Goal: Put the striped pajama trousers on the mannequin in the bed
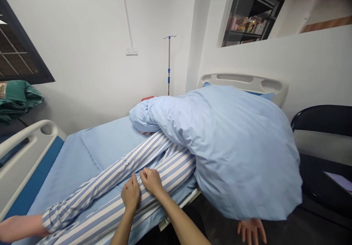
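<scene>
Both my hands are closed at the near leg of a pair of blue-and-white striped trousers (pixel 176 166), around the knee. My left hand (pixel 131 193) is a fist with the thumb on top, gripping the cloth. Just to its right and a little higher, my right hand (pixel 151 180) is curled on the same leg; its fingertips are hidden. The trousers are on a figure lying on the bed, with a bare foot (pixel 23 227) at the left. A light blue quilt (pixel 233 142) is heaped over the upper body. From under it hangs the figure's hand (pixel 251 230).
The bed has a footboard (pixel 33 164) at left and a headboard (pixel 242 78) at back right. An IV pole (pixel 169 65) stands behind it. A black chair (pixel 327 160) is at right, green cloth (pixel 23 96) at far left. The quilt overhangs the bed's near edge.
</scene>
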The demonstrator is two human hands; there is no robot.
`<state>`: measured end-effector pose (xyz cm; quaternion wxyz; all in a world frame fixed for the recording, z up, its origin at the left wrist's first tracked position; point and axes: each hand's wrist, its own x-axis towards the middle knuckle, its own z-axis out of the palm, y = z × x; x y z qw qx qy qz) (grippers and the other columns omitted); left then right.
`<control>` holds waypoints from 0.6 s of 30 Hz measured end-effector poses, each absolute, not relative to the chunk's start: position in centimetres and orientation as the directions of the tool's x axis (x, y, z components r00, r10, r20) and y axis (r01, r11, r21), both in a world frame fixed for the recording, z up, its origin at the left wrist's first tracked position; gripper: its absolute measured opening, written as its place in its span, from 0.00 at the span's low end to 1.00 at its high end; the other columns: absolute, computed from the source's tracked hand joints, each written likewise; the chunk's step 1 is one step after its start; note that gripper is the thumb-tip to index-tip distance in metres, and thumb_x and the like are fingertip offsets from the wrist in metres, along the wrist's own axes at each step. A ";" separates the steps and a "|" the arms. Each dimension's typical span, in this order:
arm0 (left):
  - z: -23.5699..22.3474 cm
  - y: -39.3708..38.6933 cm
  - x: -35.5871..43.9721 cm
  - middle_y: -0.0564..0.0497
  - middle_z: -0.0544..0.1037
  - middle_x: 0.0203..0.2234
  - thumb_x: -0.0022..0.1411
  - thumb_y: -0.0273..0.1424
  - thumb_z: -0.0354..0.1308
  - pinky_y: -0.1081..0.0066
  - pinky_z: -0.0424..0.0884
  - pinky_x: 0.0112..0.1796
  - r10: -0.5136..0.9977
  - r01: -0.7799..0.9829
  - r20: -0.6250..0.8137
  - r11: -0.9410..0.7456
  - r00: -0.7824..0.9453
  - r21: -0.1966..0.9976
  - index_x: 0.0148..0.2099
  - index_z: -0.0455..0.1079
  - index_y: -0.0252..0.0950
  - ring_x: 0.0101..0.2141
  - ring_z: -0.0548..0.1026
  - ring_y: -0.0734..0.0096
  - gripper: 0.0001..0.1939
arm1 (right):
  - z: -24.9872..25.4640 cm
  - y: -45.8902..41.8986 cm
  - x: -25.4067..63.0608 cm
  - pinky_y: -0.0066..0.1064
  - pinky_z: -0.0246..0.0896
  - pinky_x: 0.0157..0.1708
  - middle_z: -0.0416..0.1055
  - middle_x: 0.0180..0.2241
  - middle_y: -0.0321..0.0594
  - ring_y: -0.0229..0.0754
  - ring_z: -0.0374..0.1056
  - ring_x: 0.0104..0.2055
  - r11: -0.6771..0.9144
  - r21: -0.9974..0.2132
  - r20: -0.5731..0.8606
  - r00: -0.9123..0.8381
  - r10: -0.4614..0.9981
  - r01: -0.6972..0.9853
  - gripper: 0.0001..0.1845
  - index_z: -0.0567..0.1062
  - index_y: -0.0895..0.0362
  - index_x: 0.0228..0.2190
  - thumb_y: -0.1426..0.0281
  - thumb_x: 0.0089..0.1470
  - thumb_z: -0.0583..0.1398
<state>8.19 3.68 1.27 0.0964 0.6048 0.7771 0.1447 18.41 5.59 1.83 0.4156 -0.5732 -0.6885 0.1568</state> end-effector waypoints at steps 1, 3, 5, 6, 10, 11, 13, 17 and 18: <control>1.1 3.7 8.2 0.46 0.77 0.38 0.65 0.36 0.32 0.69 0.62 0.37 0.969 0.912 0.029 0.221 -0.246 0.347 0.45 0.69 0.38 0.38 0.73 0.66 0.24 | 1.3 5.5 18.6 0.27 0.39 0.23 0.62 0.15 0.32 0.32 0.54 0.19 0.285 -0.670 0.401 0.011 0.916 0.686 0.19 0.68 0.57 0.17 0.67 0.56 0.49; 0.8 3.6 8.2 0.45 0.77 0.38 0.64 0.35 0.33 0.69 0.61 0.37 0.971 0.907 0.034 0.207 -0.235 0.366 0.45 0.70 0.37 0.38 0.73 0.66 0.24 | 0.4 5.4 18.6 0.27 0.38 0.24 0.64 0.15 0.34 0.32 0.56 0.19 0.276 -0.646 0.418 0.027 0.908 0.712 0.20 0.68 0.57 0.18 0.66 0.57 0.48; 0.6 3.6 8.2 0.45 0.77 0.38 0.64 0.34 0.34 0.68 0.61 0.38 0.974 0.906 0.036 0.192 -0.222 0.376 0.47 0.69 0.37 0.38 0.73 0.65 0.23 | 0.0 5.4 18.6 0.28 0.38 0.24 0.65 0.16 0.34 0.32 0.57 0.20 0.276 -0.649 0.424 0.035 0.905 0.709 0.21 0.68 0.57 0.18 0.65 0.58 0.47; 0.6 3.7 8.2 0.45 0.77 0.39 0.64 0.34 0.34 0.68 0.61 0.38 0.974 0.901 0.031 0.195 -0.224 0.388 0.47 0.69 0.37 0.39 0.72 0.65 0.22 | 0.0 5.4 18.5 0.28 0.39 0.24 0.65 0.16 0.35 0.33 0.57 0.20 0.282 -0.655 0.425 0.033 0.905 0.701 0.21 0.68 0.57 0.18 0.65 0.58 0.47; 1.7 4.9 8.4 0.44 0.77 0.35 0.63 0.37 0.35 0.69 0.62 0.36 0.969 0.825 0.003 0.209 -0.248 0.524 0.40 0.72 0.36 0.36 0.73 0.66 0.23 | 0.3 5.4 18.7 0.27 0.40 0.24 0.65 0.16 0.35 0.33 0.57 0.20 0.302 -0.702 0.423 0.037 0.905 0.645 0.23 0.66 0.57 0.17 0.64 0.59 0.46; 2.2 5.3 8.7 0.45 0.77 0.31 0.63 0.39 0.35 0.70 0.62 0.35 0.967 0.786 0.008 0.203 -0.256 0.584 0.35 0.72 0.35 0.33 0.72 0.67 0.25 | 0.3 5.5 18.8 0.27 0.41 0.24 0.64 0.16 0.35 0.34 0.57 0.20 0.302 -0.717 0.422 0.046 0.906 0.628 0.23 0.66 0.57 0.17 0.63 0.59 0.46; 2.9 6.0 9.6 0.46 0.75 0.22 0.63 0.41 0.33 0.71 0.62 0.31 0.962 0.679 0.018 0.180 -0.273 0.712 0.25 0.70 0.34 0.27 0.71 0.69 0.28 | 0.2 5.6 19.0 0.27 0.42 0.24 0.64 0.15 0.35 0.34 0.57 0.20 0.305 -0.753 0.415 0.060 0.908 0.584 0.23 0.66 0.57 0.17 0.62 0.59 0.45; 1.9 6.0 12.0 0.47 0.74 0.20 0.62 0.43 0.32 0.72 0.62 0.28 0.952 0.504 0.014 0.148 -0.305 0.851 0.23 0.68 0.35 0.24 0.70 0.70 0.29 | -0.2 5.9 19.3 0.26 0.45 0.24 0.63 0.16 0.36 0.35 0.57 0.21 0.294 -0.843 0.389 0.134 0.911 0.451 0.23 0.65 0.57 0.18 0.61 0.58 0.45; 1.2 5.8 12.5 0.47 0.76 0.23 0.62 0.42 0.34 0.72 0.62 0.29 0.946 0.514 0.030 0.149 -0.323 0.845 0.26 0.70 0.35 0.26 0.71 0.70 0.27 | -0.4 6.0 19.3 0.26 0.45 0.24 0.63 0.16 0.36 0.35 0.57 0.21 0.289 -0.863 0.381 0.156 0.912 0.415 0.22 0.65 0.57 0.18 0.60 0.58 0.46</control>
